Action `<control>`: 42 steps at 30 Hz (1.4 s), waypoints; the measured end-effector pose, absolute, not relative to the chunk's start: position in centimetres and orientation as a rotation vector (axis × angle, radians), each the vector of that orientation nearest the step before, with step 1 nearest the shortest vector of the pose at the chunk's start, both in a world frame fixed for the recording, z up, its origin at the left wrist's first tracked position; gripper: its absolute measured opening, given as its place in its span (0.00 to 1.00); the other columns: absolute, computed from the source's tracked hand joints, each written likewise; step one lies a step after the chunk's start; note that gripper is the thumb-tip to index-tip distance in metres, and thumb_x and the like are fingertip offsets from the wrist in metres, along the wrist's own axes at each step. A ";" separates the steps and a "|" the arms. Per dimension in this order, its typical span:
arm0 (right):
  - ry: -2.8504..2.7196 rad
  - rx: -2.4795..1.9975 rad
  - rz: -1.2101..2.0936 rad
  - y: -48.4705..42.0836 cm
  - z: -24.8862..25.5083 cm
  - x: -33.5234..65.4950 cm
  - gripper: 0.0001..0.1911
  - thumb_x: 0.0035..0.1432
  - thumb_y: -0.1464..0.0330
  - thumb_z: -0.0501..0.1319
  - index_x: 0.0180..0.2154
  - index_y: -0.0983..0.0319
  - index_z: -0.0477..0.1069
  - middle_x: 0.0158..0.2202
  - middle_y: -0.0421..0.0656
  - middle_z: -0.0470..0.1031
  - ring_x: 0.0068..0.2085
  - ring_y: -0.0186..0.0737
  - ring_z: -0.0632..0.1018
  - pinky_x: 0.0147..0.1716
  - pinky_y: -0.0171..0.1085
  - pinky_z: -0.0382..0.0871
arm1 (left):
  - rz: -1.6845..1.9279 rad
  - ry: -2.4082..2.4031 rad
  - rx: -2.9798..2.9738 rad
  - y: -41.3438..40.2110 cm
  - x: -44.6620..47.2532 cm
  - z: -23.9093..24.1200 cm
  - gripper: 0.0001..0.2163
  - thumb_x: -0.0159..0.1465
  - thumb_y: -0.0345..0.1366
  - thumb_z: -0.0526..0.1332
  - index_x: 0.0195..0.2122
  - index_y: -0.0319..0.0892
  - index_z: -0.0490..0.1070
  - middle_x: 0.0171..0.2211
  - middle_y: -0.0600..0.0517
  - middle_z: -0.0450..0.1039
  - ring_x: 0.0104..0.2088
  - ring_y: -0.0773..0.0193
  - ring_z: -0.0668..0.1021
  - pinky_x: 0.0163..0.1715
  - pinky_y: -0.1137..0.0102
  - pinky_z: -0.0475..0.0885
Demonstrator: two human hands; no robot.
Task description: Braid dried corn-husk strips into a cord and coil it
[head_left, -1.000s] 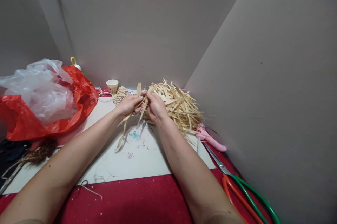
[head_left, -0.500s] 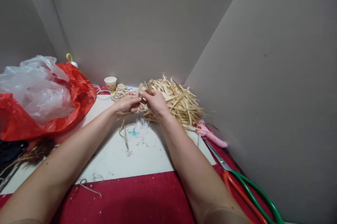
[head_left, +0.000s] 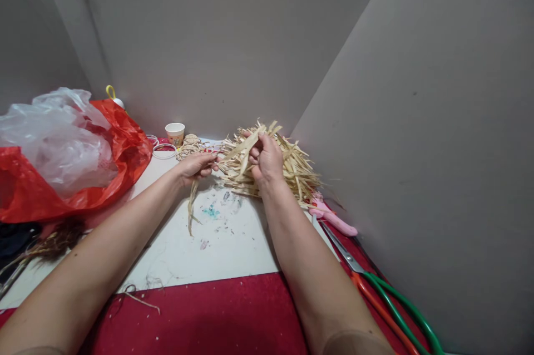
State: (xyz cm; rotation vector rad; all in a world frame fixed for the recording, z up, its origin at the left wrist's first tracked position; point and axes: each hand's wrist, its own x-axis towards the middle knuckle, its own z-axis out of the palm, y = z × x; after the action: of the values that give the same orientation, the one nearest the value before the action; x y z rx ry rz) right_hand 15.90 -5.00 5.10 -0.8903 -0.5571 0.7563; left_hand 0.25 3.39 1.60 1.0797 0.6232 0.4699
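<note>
My left hand (head_left: 197, 168) is closed on a pale dried-leaf strip (head_left: 192, 207), whose loose end hangs below it over the white board (head_left: 227, 266). Between my two hands a wider strip of the same straw-coloured leaf (head_left: 241, 148) stretches up to the right. My right hand (head_left: 267, 157) pinches it with thumb and fingers, in front of a heap of dried leaf strips (head_left: 300, 168). Whether both hands hold one single strip I cannot tell. The strip's end inside my left fist is hidden.
Scissors with green and orange handles (head_left: 386, 294) and a pink-handled tool (head_left: 337, 222) lie at right by the wall. A paper cup (head_left: 174, 133), white rings (head_left: 164, 151) and coiled cord (head_left: 189, 147) stand behind my left hand. A red plastic bag (head_left: 129, 146) fills the left.
My hands, close together before, have come apart. My right hand has moved right and slightly up, drawing the leaf strip out between them. The left has shifted slightly left.
</note>
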 end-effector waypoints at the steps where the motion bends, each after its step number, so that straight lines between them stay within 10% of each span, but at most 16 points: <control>1: -0.566 -0.878 0.778 -5.1 5.2 16.0 0.09 0.59 0.67 0.57 0.28 0.62 0.65 0.18 0.32 0.64 0.15 0.23 0.51 0.12 0.26 0.42 | 0.487 0.628 1.049 3.5 0.2 1.6 0.09 0.67 0.33 0.59 0.31 0.34 0.74 0.20 0.54 0.68 0.11 0.80 0.56 0.09 0.83 0.45; 10: -0.702 -0.985 1.180 -5.0 4.1 14.7 0.14 0.44 0.74 0.64 0.34 0.60 0.63 0.21 0.32 0.69 0.17 0.24 0.62 0.12 0.24 0.48 | 0.664 0.509 0.761 4.2 -0.7 3.2 0.13 0.69 0.37 0.53 0.37 0.32 0.73 0.21 0.52 0.67 0.13 0.75 0.61 0.09 0.81 0.51; 19: -0.797 -1.026 1.161 -4.1 1.9 11.6 0.20 0.42 0.61 0.72 0.27 0.59 0.61 0.16 0.27 0.51 0.18 0.25 0.52 0.17 0.29 0.42 | 0.869 0.473 0.675 3.7 -0.1 3.7 0.09 0.68 0.25 0.50 0.38 0.33 0.70 0.20 0.55 0.65 0.13 0.77 0.61 0.11 0.82 0.51; 33: -0.781 -1.138 1.045 -3.5 -0.2 10.1 0.11 0.41 0.64 0.68 0.27 0.63 0.71 0.17 0.32 0.65 0.21 0.29 0.63 0.24 0.32 0.55 | 1.002 0.585 0.677 3.3 0.6 3.2 0.11 0.68 0.40 0.58 0.33 0.37 0.71 0.26 0.50 0.73 0.25 0.68 0.77 0.29 0.73 0.73; 42: -0.681 -1.058 1.035 -3.1 -0.4 10.3 0.13 0.41 0.62 0.69 0.29 0.63 0.72 0.19 0.34 0.68 0.22 0.31 0.67 0.25 0.33 0.60 | 0.901 0.581 0.875 3.2 1.2 1.8 0.06 0.62 0.23 0.62 0.28 0.33 0.75 0.22 0.53 0.73 0.20 0.76 0.72 0.23 0.80 0.68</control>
State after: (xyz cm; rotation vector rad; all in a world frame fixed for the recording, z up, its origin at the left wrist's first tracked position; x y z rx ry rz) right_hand 10.35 -3.05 -0.44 -1.0585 -0.6814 1.0347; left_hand 1.22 3.22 1.75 0.8745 0.5811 0.9011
